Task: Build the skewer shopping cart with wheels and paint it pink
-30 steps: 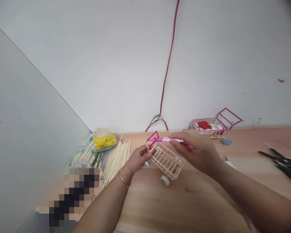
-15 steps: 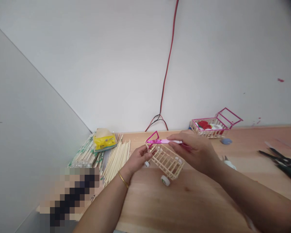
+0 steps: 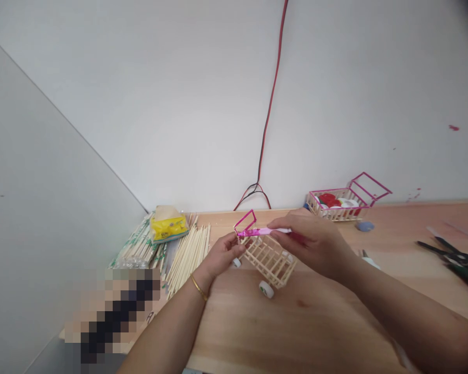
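Between the fingers of my left hand is the end of a small cart built from thin wooden sticks, near its handle. White wheels sit under its slatted basket, and the handle frame is coloured magenta. My right hand grips a pink-and-white marker pen, held nearly level above the basket. Its tip is at the base of the handle, close to my left fingertips; whether it touches the stick is hard to make out. My right fingers cover the pen's rear end.
A similar cart with magenta edges, filled with red and white pieces, stands against the wall. Bare sticks, bundled sticks and a yellow packet lie left. Pliers, a blue lump and a white nozzled bottle are right.
The pen's tip has shifted slightly down and right along the handle's base. My left hand and the cart have stayed nearly still.
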Available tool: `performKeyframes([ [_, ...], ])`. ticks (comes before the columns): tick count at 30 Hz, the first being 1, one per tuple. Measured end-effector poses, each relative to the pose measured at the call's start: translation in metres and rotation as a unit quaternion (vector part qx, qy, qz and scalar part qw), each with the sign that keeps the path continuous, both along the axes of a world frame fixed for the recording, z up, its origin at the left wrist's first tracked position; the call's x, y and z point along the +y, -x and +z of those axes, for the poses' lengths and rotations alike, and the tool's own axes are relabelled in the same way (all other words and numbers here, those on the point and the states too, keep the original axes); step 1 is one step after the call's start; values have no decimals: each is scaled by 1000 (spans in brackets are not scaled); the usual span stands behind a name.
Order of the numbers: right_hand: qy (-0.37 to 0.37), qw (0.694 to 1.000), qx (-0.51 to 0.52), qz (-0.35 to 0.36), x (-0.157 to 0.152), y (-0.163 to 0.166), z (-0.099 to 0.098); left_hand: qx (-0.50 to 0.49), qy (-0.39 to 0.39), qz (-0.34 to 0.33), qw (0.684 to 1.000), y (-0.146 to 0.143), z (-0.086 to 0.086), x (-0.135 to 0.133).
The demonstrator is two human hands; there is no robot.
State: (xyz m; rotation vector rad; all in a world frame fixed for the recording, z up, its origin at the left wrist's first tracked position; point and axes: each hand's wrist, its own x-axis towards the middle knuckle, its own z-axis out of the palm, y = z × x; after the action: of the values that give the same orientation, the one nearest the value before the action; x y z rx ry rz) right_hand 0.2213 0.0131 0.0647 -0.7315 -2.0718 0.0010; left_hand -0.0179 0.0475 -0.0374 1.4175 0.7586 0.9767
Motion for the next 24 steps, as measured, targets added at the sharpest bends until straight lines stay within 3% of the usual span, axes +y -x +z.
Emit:
performKeyframes([
  [5,-19,999,5,-37,2,-4,4,22,-21,-9,1000,0,3,0],
  [9,-17,989,47,-139,8,-28,15,18,-11,-4,1000,0,4,-1],
  [14,114,967,16,-227,29,-65,22,-31,2,6,1000,-3,0,0],
  [18,213,940,-94,-249,50,-78,9,-13,-10,6,1000,-6,-2,0],
  [24,228,927,-225,-195,72,-79,-22,10,-43,25,999,-7,2,-1],
])
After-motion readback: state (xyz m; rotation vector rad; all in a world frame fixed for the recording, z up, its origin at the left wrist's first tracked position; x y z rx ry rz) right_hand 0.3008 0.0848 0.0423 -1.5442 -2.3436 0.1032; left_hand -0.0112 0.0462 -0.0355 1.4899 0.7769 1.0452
